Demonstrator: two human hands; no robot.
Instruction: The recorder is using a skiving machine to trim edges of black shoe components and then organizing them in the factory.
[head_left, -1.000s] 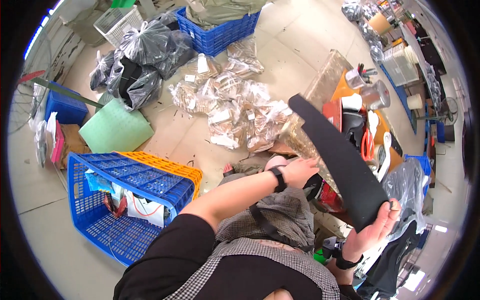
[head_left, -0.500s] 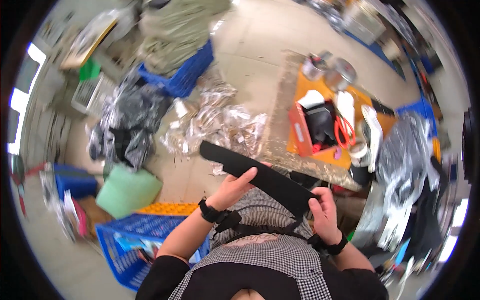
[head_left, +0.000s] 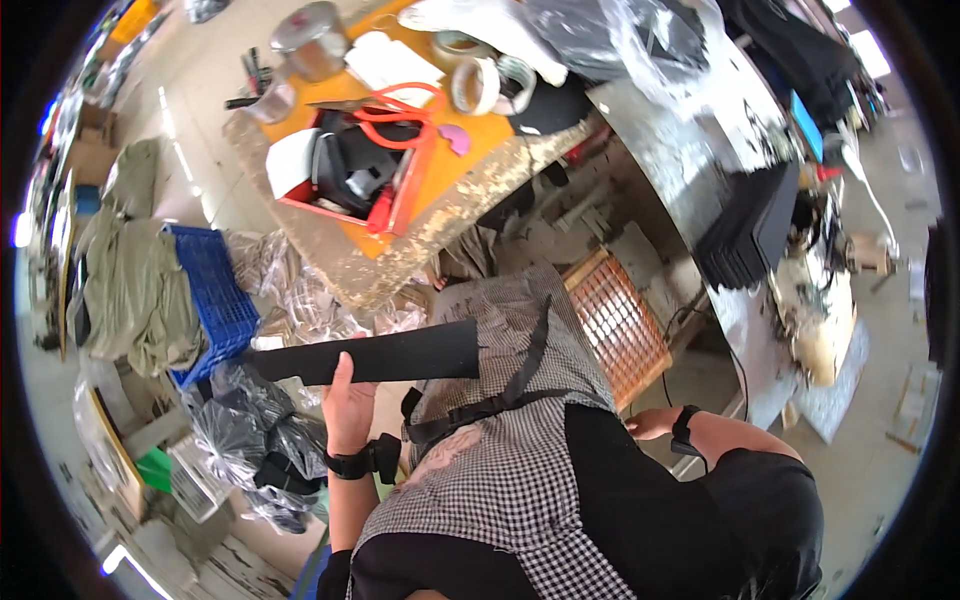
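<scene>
A long, flat black strip [head_left: 425, 352] of sheet material stretches out in front of my apron. My left hand [head_left: 350, 405] grips its lower edge, the thumb lying over the top face and the other fingers mostly behind it. Out to my right side, my right hand [head_left: 652, 423] is off the strip, close to the near corner of a stool with a woven brown seat [head_left: 617, 318]. Its fingers are small and partly hidden, so I cannot tell whether they touch the stool.
A worn table [head_left: 360, 285] ahead bears a red box [head_left: 405, 215] of tools, orange-handled scissors [head_left: 395, 115], tape rolls [head_left: 475, 85] and a metal pot [head_left: 308, 42]. On a metal worktop [head_left: 655, 190] at right stands a stack of black pieces [head_left: 745, 230]. Plastic bags [head_left: 235, 415] and a blue crate [head_left: 215, 290] lie left.
My view and body have turned to the right. The right hand has let go of the strip and moved down beside the stool; the left hand keeps hold of the strip.
</scene>
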